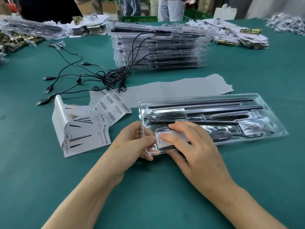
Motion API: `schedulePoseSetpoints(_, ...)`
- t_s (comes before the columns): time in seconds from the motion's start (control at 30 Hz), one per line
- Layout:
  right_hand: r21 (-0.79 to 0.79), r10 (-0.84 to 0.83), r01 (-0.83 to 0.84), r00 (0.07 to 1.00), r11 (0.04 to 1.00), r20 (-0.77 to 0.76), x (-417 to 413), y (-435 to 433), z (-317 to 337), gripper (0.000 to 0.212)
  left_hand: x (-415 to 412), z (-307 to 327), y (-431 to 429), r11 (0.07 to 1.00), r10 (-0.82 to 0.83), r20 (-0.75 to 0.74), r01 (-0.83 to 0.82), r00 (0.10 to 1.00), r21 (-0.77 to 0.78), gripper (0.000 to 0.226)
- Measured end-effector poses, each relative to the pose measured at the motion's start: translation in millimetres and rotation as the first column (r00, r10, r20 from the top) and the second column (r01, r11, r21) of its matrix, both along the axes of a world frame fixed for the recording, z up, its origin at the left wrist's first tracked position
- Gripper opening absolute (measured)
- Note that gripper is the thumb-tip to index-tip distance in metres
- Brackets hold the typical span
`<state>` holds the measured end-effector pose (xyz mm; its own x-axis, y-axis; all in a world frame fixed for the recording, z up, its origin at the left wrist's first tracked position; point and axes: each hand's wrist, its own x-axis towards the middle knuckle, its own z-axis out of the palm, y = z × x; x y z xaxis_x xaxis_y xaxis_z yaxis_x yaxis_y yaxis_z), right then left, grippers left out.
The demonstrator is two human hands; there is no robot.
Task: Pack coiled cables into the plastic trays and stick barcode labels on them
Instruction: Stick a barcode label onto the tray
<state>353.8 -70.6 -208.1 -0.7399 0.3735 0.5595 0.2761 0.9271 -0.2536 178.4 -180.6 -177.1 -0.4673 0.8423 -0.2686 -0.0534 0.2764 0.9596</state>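
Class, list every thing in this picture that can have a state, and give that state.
Tray, lying flat, filled.
Label, on tray's left end, under fingers.
Left hand, gripping tray's left edge.
Right hand, fingers straight, pressing label.
Cables, uncoiled, tangled on table.
Tray stack, filled, cables trailing out.
Label sheet, curled up at left.
Backing strip, flat, bare.
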Motion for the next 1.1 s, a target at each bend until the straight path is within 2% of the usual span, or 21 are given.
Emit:
schedulePoseSetpoints(0.5, 0.056, -0.027, 0.028, 0.999, 0.998, -0.016, -0.6, -2.6, 1.1, 0.034, -2.1, 0.2, -1.8, 1.000, -0.013, -0.010, 0.012, 1.000, -0.021, 0.003)
schedulePoseSetpoints(0.73, 0.036, -0.030, 0.031, 0.999, 0.999, -0.012, -0.1, -1.9, 1.8, 0.039, -1.5, 2.0, 0.0, 0.999, -0.007, 0.026, 0.008, 1.000, -0.047, 0.014)
schedulePoseSetpoints(1.0, 0.076, -0.101, 0.109, 0.990, 0.991, -0.100, 2.7, 0.0, 2.1, 0.022, -0.4, 2.0, -0.5, 1.000, 0.016, 0.099, -0.017, 0.995, 0.006, 0.009)
schedulePoseSetpoints(1.1, 0.118, -0.088, 0.107, 0.984, 0.987, -0.155, 4.7, -0.8, 3.8, 0.018, -0.6, 1.3, 0.6, 0.999, 0.021, 0.107, -0.024, 0.994, 0.025, 0.027)
